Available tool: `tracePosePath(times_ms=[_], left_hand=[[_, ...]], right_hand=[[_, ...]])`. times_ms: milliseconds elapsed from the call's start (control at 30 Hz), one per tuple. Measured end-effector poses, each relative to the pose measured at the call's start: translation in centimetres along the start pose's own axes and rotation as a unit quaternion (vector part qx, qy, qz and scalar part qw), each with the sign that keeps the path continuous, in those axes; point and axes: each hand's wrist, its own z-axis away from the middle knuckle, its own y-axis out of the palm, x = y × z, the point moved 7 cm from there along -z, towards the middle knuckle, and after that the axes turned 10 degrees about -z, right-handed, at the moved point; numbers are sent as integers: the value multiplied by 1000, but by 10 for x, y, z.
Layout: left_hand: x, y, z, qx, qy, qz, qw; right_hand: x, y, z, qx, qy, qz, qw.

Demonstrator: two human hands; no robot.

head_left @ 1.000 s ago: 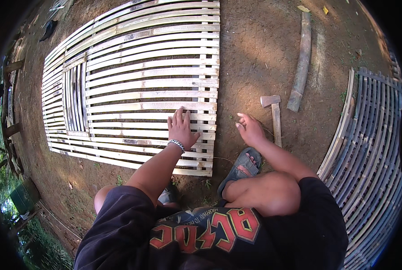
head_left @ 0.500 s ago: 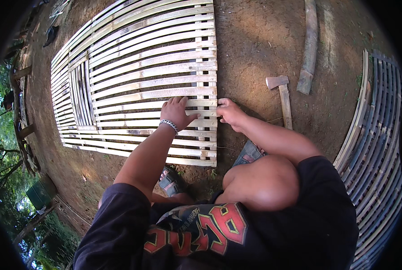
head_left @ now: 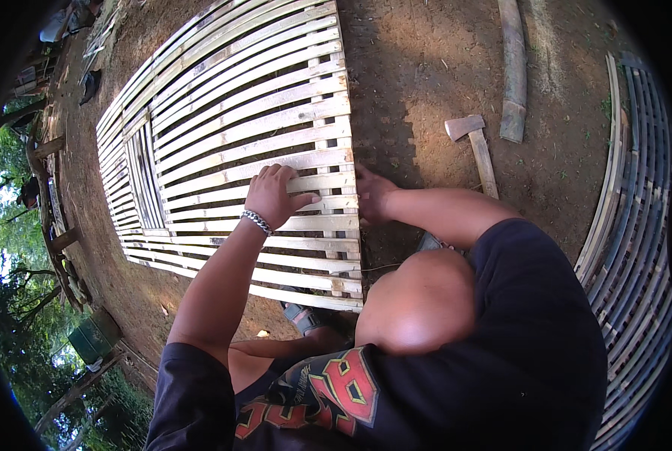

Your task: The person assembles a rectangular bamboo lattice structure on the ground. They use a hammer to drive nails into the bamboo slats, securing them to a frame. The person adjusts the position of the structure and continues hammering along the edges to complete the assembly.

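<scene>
A large woven panel of pale bamboo slats (head_left: pixel 223 128) lies flat on the dirt in front of me. My left hand (head_left: pixel 273 195), with a metal bracelet on the wrist, presses down on a slat near the panel's right edge, fingers curled over it. My right hand (head_left: pixel 372 197) grips the panel's right edge at the ends of the slats, just beside the left hand. I squat over the panel's near right corner, one knee (head_left: pixel 418 301) raised.
A hatchet (head_left: pixel 475 143) lies on the dirt right of the panel, a split bamboo pole (head_left: pixel 512 68) beyond it. A second slat panel (head_left: pixel 637 225) lies at the far right. A green bin (head_left: pixel 95 338) and trees stand at lower left.
My right hand moved left from the ground near the hatchet to the panel's edge. My left hand shifted slightly along the slats, and I leaned further over the panel.
</scene>
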Motion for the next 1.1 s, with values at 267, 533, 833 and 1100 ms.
tracePosePath(times_ms=[267,533,833,1100], left_hand=[[2,-6,0,45,-29,-24,998],[4,-9,5,33,-32,-21,999],[-4,-16,2,28,-21,-5,999],[2,-13,5,20,-16,-7,1000]], right_hand=[[26,-20,-16,2,-203,-23,979],[-16,-23,-38,-39,-210,-53,976],[-160,-56,-92,-122,-134,114,977],[-141,-79,-49,-88,99,137,982]])
